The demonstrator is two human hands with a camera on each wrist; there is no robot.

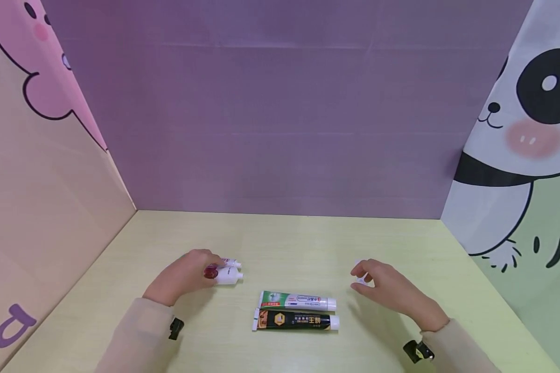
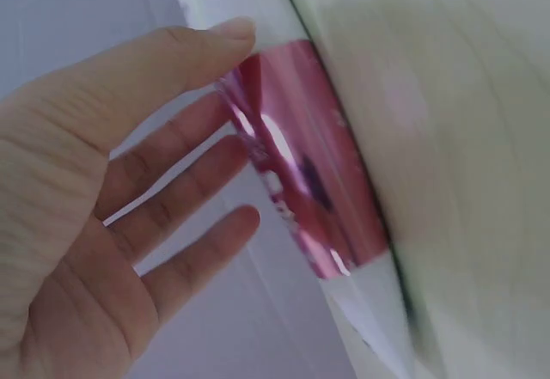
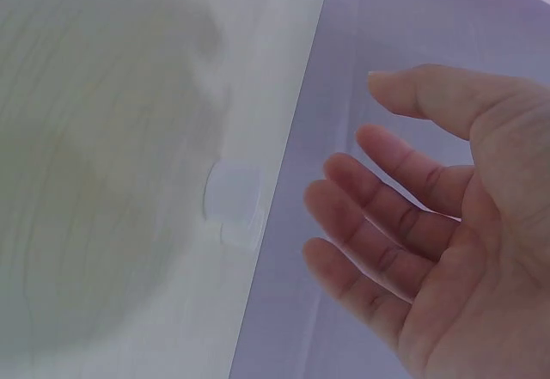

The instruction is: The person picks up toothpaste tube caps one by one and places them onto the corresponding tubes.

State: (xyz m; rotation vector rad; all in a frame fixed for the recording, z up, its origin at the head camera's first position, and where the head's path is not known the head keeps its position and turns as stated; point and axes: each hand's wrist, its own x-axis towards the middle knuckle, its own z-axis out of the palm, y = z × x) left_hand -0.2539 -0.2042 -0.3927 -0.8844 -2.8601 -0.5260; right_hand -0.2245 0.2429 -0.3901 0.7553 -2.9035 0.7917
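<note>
My left hand [image 1: 184,274] is at a white tube with a red label [image 1: 227,276] on the left of the table. In the left wrist view, its thumb lies on the edge of the tube [image 2: 301,155], with fingertips at the label's near side. A second white tube [image 1: 231,262] lies just behind it. On the right, my right hand [image 1: 392,290] hovers with loosely bent fingers apart, holding nothing. Close to it are small whitish pieces [image 1: 361,280], partly hidden; the right wrist view shows one pale piece [image 3: 234,194] on the table, its kind unclear.
Between the hands, nearer me, a green-and-white toothpaste tube [image 1: 298,301] and a black toothpaste tube [image 1: 296,320] lie side by side, caps to the right. A purple panel [image 1: 284,129] closes off the table's [image 1: 303,238] far edge; printed walls flank both sides.
</note>
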